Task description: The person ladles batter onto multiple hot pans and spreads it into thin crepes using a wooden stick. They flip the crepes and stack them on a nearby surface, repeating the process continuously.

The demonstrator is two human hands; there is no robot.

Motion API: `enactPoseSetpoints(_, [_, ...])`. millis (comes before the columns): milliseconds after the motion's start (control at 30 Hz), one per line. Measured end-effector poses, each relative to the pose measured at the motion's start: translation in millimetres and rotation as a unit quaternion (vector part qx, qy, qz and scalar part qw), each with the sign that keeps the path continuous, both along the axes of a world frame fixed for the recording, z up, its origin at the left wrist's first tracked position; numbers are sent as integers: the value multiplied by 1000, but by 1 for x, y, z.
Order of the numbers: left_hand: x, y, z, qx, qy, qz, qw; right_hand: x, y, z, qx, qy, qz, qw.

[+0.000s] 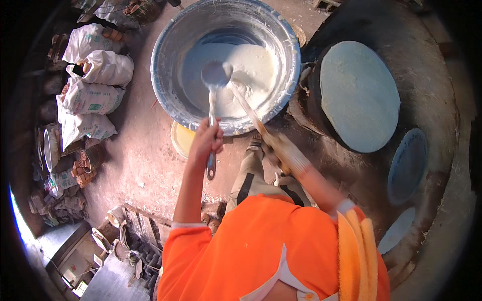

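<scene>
My left hand [205, 138] is closed around the handle of a metal ladle [215, 75], whose round bowl hangs over a large metal basin [159, 75]. Pale, thick batter [256, 60] covers the basin's bottom and streaks its walls. In a whitish work glove, my right hand [283, 150] grips a flat wooden stick [246, 108] that slants over the near rim. The stick's far end is close to the ladle bowl; whether they touch I cannot tell. To the right, a broad pale sheet of batter [359, 95] covers a dark round griddle [315, 95].
White sacks [95, 98] stand in a row along the left. A yellow round piece [182, 141] sits partly under the basin. Beyond the griddle, a grey disc [407, 165] lies on the dark curved surface at right. Assorted gear crowds a bench [113, 281] at lower left.
</scene>
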State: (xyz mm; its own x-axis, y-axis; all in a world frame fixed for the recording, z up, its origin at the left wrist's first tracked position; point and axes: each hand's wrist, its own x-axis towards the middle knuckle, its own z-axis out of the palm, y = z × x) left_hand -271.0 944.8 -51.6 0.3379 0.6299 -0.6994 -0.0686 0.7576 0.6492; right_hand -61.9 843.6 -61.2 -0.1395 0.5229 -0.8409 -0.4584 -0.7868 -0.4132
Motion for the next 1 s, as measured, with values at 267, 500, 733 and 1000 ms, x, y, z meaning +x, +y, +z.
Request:
enactPoseSetpoints(267, [39,39,-152,-111,-37,-42,992,6,26,-122,146,-357,251,888])
enactPoseSetpoints(500, [22,47,-67,-105,-172,-65,977,60,16,-30,364,-538,338,681])
enactPoseSetpoints(733, [-11,57,108,30,-242,-45,969,61,43,120,430,-584,337,600])
enactPoseSetpoints(1000, [-5,107,317,101,-388,-101,910,58,70,265,622,-531,128,561])
